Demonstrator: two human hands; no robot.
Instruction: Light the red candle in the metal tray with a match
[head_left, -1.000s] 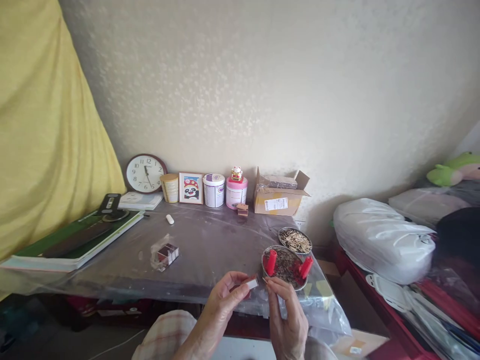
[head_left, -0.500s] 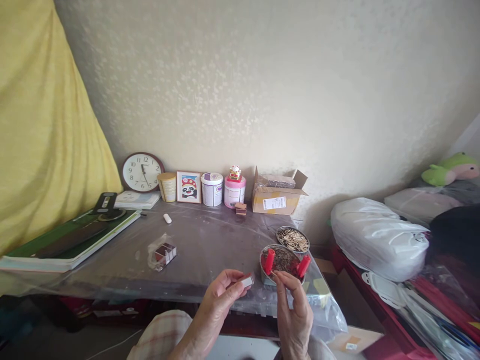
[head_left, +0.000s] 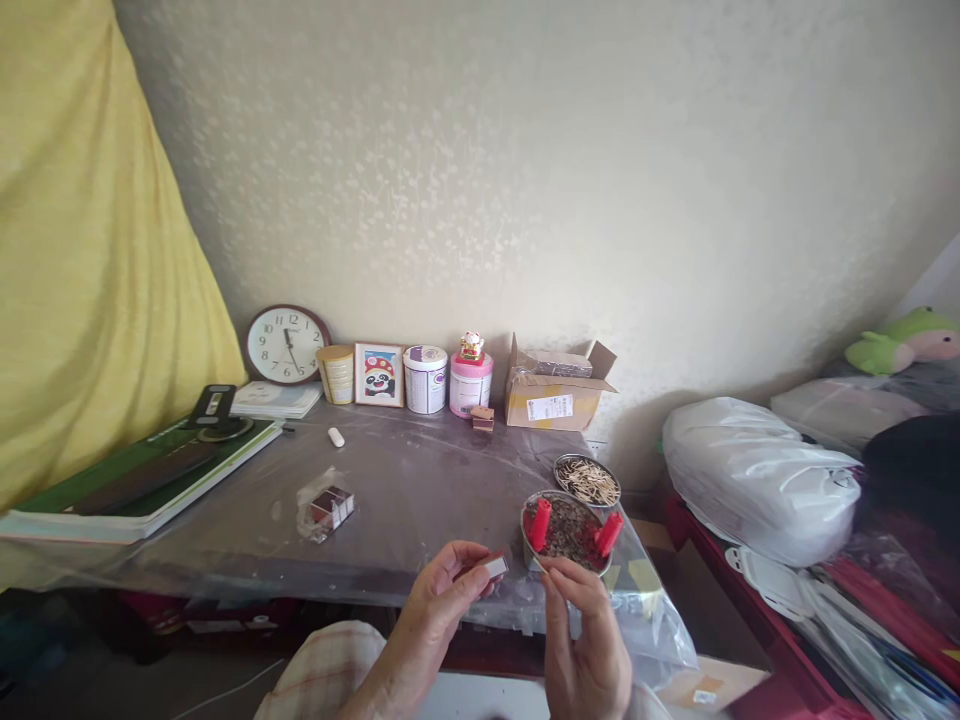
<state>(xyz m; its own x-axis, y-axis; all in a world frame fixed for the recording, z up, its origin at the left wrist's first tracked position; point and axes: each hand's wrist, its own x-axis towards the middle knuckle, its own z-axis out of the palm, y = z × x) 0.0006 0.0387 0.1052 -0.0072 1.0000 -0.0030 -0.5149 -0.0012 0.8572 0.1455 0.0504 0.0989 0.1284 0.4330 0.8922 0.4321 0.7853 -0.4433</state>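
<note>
My left hand (head_left: 442, 600) is closed round a small matchbox (head_left: 493, 568), held at the table's near edge. My right hand (head_left: 589, 630) is just right of it, fingers pinched together on something too thin to make out, close to the box's end. Directly behind my hands stands a round metal tin (head_left: 568, 528) of dark spent matches with two red candles (head_left: 540, 523) in it. A second tin (head_left: 587, 480) full of pale matchsticks sits behind that one.
The table (head_left: 420, 480) is covered in clear plastic. A wrapped pack of matchboxes (head_left: 330, 505) lies at its middle left, green books (head_left: 142, 480) at the far left. A clock (head_left: 287, 345), jars, a framed picture and a cardboard box (head_left: 555, 395) line the wall. Bagged bedding (head_left: 757, 475) lies at the right.
My right hand rose toward the tin half a second ago and has now dropped back slightly, its pinch near the matchbox. The left hand has hardly moved.
</note>
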